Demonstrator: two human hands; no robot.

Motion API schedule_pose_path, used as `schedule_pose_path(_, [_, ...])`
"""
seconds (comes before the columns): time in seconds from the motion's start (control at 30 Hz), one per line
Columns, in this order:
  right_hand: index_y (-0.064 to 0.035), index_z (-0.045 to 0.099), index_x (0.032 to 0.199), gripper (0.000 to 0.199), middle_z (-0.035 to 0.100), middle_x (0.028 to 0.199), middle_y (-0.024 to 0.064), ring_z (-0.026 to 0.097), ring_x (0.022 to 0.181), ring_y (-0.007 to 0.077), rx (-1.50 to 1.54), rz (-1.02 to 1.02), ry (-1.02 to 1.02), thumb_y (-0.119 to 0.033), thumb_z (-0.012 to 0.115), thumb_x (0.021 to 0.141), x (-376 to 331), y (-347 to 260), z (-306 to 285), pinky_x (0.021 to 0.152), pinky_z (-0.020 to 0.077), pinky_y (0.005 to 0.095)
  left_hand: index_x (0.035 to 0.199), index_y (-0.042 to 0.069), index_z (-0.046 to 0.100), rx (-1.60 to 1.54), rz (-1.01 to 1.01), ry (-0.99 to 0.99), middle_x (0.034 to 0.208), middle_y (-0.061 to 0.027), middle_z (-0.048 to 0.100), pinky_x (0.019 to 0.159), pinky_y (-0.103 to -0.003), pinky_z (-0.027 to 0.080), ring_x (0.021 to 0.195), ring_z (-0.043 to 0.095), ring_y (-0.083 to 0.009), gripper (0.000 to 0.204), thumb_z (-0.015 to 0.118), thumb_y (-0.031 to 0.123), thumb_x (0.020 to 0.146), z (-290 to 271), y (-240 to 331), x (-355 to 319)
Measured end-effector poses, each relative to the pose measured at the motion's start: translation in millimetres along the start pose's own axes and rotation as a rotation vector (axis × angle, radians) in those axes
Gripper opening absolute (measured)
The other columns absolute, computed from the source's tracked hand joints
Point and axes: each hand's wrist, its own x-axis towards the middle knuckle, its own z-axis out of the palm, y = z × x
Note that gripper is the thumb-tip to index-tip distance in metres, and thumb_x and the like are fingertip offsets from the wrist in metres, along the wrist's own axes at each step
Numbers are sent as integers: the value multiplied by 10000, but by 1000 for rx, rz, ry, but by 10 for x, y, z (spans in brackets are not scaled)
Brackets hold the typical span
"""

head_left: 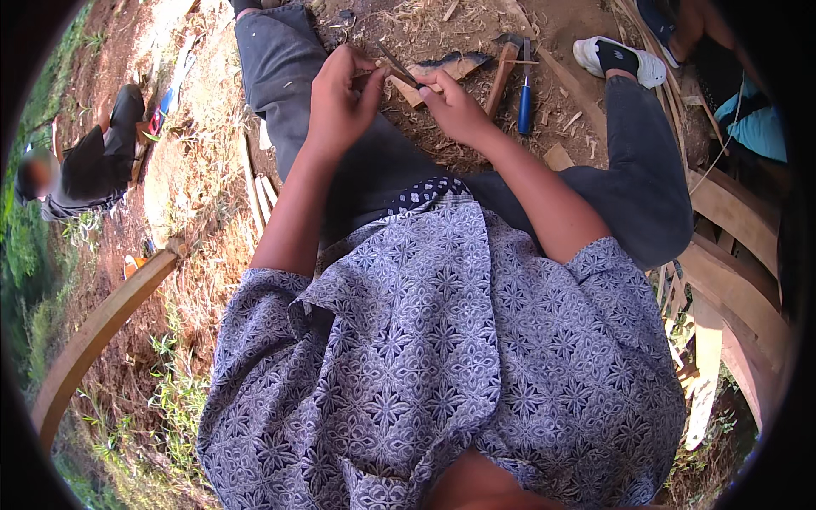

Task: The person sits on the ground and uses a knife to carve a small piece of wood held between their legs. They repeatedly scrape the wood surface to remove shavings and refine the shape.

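My left hand [340, 100] is closed, pinching a small pale sliver of wood [382, 65] at its fingertips. My right hand [457, 109] grips a slim dark knife [398, 65] whose blade slants up and left, close to my left fingertips. The knife's handle is mostly hidden by my fingers. Just beyond the hands, on the ground, lies a piece of wood [455, 65] with a dark edge. To its right rests a hammer [502, 78] with a wooden handle, and beside that a blue-handled tool [524, 106] with a thin metal shaft.
Wood shavings and chips litter the soil around my spread legs. Stacked timber beams [731, 285] lie at right, near another person's turquoise garment [752, 119]. A white shoe [618, 61] is at upper right. Another person [89, 166] sits at far left, above a long beam [106, 327].
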Motion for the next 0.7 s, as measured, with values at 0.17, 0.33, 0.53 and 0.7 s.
schedule_pose_path(0.17, [-130, 586, 1305, 335, 723, 977, 150, 724, 914, 310, -240, 65, 156, -342, 537, 1050, 97, 865, 132, 834, 528, 421, 980, -18, 572, -39, 47, -35, 961, -98, 635, 773, -301, 625, 921, 697, -162, 197, 756, 3, 913, 81, 100, 127])
schedule_pose_path(0.33, [-108, 559, 1308, 333, 725, 1066, 195, 722, 1007, 352, 19, -238, 107, -319, 505, 1057, 15, -69, 3, 893, 531, 434, 988, -23, 574, 12, 42, -8, 969, -94, 643, 771, -305, 626, 915, 703, -166, 172, 732, -12, 924, -1, 59, 77])
schedule_pose_path(0.53, [-109, 562, 1346, 423, 696, 1242, 201, 674, 1161, 382, -271, 206, -19, -383, 530, 1025, 61, 536, -30, 989, 504, 472, 1000, -23, 573, 28, 43, -50, 995, -94, 646, 774, -306, 617, 927, 695, -160, 169, 727, -5, 933, 9, 25, 86])
schedule_pose_path(0.7, [-57, 603, 1275, 516, 712, 1172, 185, 708, 1058, 302, 101, -205, 186, -417, 721, 925, 103, 172, -37, 915, 536, 399, 1018, -11, 603, -81, 42, -210, 987, -107, 664, 785, -311, 594, 922, 701, -184, 178, 746, -1, 912, 37, 136, 90])
